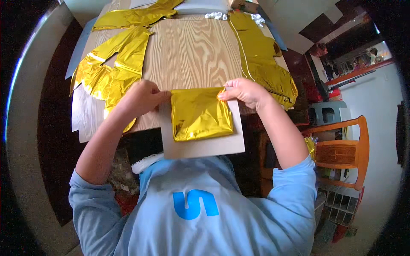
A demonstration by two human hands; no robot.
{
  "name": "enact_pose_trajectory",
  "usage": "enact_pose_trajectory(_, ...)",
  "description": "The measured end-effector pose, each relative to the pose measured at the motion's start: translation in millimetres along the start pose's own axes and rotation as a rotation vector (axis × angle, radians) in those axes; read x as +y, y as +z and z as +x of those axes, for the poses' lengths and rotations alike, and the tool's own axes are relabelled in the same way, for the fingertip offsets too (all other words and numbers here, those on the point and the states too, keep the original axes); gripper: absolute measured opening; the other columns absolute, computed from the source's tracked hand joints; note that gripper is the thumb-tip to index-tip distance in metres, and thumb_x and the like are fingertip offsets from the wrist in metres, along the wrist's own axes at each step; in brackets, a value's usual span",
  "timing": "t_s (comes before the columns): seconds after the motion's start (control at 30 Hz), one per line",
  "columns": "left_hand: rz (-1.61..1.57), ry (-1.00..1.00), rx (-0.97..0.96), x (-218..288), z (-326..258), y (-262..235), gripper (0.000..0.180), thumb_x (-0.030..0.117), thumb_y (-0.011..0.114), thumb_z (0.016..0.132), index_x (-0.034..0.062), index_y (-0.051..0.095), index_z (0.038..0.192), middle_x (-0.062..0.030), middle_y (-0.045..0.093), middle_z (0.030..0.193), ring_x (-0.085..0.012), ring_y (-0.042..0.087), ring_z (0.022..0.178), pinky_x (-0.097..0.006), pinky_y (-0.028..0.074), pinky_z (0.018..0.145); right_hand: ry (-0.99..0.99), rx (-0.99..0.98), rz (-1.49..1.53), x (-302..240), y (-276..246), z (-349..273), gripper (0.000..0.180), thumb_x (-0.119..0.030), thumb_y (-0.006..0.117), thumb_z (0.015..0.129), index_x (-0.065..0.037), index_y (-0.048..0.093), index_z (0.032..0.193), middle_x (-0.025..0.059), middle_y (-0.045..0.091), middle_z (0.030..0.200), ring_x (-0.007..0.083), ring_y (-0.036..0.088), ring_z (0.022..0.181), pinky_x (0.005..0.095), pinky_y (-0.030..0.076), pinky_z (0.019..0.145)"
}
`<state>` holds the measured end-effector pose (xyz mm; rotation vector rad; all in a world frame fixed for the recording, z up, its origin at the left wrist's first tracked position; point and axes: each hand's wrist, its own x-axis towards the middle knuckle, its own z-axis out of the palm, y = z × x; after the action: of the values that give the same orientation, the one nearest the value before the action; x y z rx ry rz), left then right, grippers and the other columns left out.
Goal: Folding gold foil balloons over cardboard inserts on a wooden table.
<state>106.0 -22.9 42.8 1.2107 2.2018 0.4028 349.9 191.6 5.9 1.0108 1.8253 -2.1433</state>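
Foil, gold and shiny, makes up the folded square [200,113] between the two hands. It lies on a pale flat card [205,149], which shows as a narrow margin along the left side, another at the right, and a broader strip below. Card and foil sit at the near edge of the table [192,51], with the card's lower part reaching past that edge toward the person's body.

The right hand [247,94] is closed in a pinch at the upper right corner of the folded square — thumb on the front of the foil, the other fingers bent at the top edge and partly hidden. The left hand [144,96] is partly closed, its fingers curled and knuckles up, its thumb stretched across to the upper left edge of the card, right beside the foil. Its fingertips are out of sight, so I cannot tell whether it grips the card or only touches it.

Loose gold foil spreads over the left side of the table [119,59], near the left forearm, and a second gold sheet [260,55] lies along the right side, with a thin white cord [244,55] running down it. Small white crumpled pieces [216,16] rest by its far end. A wooden chair [337,154] stands to the right.
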Motion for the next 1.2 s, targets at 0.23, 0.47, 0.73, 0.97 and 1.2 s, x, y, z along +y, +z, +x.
enact_pose_trajectory(0.23, 0.273, 0.66, 0.361, 25, 9, 54, 0.07, 0.043, 0.063, 0.092, 0.0002, 0.044, 0.144, -0.0213, 0.044, 0.149, -0.0382, 0.037, 0.141, -0.048, 0.03, 0.116, -0.03, 0.088, -0.301, -15, -14, 35, 0.019, -0.016, 0.08, 0.083, -0.004, 0.067, 0.091, 0.0035, 0.069, 0.082, 0.012, 0.065, 0.072, 0.0268, 0.052, 0.068)
enact_pose_trajectory(0.47, 0.251, 0.665, 0.257, 15, 16, 84, 0.078, 0.049, 0.054, 0.096, 0.0003, 0.031, 0.152, -0.0201, 0.028, 0.16, -0.0387, 0.021, 0.15, -0.052, 0.015, 0.122, -0.37, 0.745, -0.866, -14, 36, -27, 0.044, -0.036, 0.079, 0.085, 0.002, 0.062, 0.101, 0.0141, 0.069, 0.081, 0.0251, 0.067, 0.072, 0.037, 0.053, 0.069)
enact_pose_trajectory(0.73, 0.228, 0.688, 0.28, 18, 11, 84, 0.082, 0.048, 0.063, 0.091, 0.0009, 0.034, 0.151, -0.0194, 0.033, 0.158, -0.0385, 0.026, 0.148, -0.052, 0.018, 0.121, -0.223, 0.842, -0.36, 82, 79, -97, 0.049, -0.048, 0.073, 0.088, -0.003, 0.061, 0.073, 0.0115, 0.063, 0.062, 0.0232, 0.064, 0.057, 0.0346, 0.051, 0.055)
enact_pose_trajectory(0.97, 0.181, 0.738, 0.327, 22, 14, 79, 0.08, 0.049, 0.067, 0.086, 0.0004, 0.042, 0.145, -0.022, 0.042, 0.149, -0.0406, 0.035, 0.141, -0.052, 0.025, 0.118, -0.268, 0.865, -0.525, 48, 98, -99, 0.048, -0.047, 0.071, 0.089, -0.002, 0.067, 0.074, 0.0118, 0.063, 0.064, 0.0266, 0.062, 0.056, 0.0374, 0.048, 0.054)
enact_pose_trajectory(1.2, 0.159, 0.746, 0.35, 24, 18, 81, 0.079, 0.049, 0.07, 0.083, 0.0024, 0.046, 0.142, -0.0198, 0.046, 0.145, -0.039, 0.038, 0.138, -0.053, 0.025, 0.117, -0.245, 0.715, -0.425, 51, 98, -88, 0.051, -0.047, 0.072, 0.088, 0.001, 0.067, 0.073, 0.013, 0.06, 0.062, 0.0245, 0.058, 0.054, 0.0375, 0.045, 0.053)
